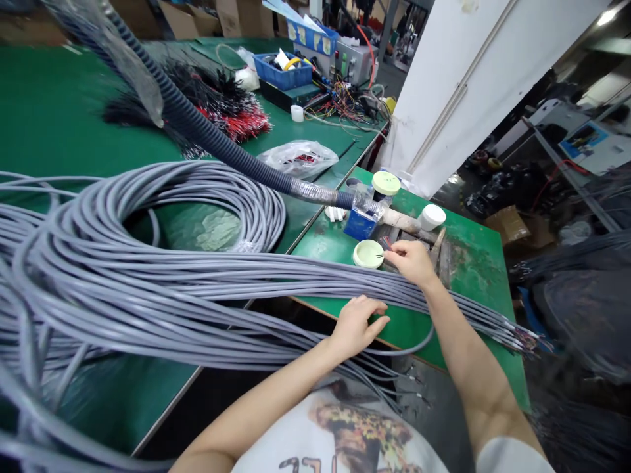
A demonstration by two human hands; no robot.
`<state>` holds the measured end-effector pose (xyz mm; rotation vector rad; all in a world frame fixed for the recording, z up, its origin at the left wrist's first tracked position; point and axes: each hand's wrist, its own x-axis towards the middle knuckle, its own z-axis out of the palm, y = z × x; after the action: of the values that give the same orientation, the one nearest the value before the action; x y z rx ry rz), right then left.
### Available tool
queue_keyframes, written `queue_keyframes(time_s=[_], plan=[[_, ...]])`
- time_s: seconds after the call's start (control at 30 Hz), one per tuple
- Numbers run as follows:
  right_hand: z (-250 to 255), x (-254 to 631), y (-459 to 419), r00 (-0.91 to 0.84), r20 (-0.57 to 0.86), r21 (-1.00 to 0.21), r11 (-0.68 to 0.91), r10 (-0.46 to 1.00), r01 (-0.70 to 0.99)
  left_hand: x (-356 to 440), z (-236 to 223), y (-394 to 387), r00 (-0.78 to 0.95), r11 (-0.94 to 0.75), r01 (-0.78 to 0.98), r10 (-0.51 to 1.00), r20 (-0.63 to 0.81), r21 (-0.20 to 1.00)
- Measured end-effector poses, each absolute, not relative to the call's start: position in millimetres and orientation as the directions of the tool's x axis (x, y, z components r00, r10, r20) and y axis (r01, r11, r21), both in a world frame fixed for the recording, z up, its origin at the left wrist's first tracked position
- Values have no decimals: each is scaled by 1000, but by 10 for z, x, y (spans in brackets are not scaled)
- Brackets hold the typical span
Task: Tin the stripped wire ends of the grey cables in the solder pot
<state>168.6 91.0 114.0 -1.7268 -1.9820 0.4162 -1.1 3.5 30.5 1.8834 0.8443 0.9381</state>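
From here I see the right hand point(411, 261) closed in a pinch on thin wire ends point(385, 248) above a pale green lid point(368, 254), and the left hand point(355, 326) half open just over the grey cables point(256, 289).

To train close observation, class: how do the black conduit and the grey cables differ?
The conduit is black and ribbed, while the cables are grey and smooth. The conduit is one thick tube; the cables are many thinner lines. The conduit runs to a taped joint, while the cables lie coiled and bundled. Both look long and flexible.
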Motion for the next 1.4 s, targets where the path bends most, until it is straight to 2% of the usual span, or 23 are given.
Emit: queue_keyframes(time_s=[0.2, 0.5, 0.7, 0.9, 1.13, 1.4], plan=[[953, 1571, 1162, -140, 86, -387, 163, 986, 908, 2, 255, 63, 564, -496, 273, 777, 281, 824], [760, 1515, 1315, -139, 24, -315, 140, 990, 939, -10, 253, 69, 571, -505, 278, 771, 282, 817], [887, 1626, 1287, -147, 61, -314, 159, 987, 936, -26, 279, 80, 570, -498, 271, 773, 279, 824], [1061, 2278, 1139, 35, 174, -349, 29, 984, 937, -33, 269, 82, 543, -474, 205, 783, 303, 857], [787, 2776, 1063, 214, 156, -316, -157, 964, 936, -16, 240, 76, 585, -512, 273, 760, 282, 814], [597, 2832, 1135, 271, 124, -260, -232, 955, 937, -12, 233, 60, 581, -529, 310, 763, 282, 790]])
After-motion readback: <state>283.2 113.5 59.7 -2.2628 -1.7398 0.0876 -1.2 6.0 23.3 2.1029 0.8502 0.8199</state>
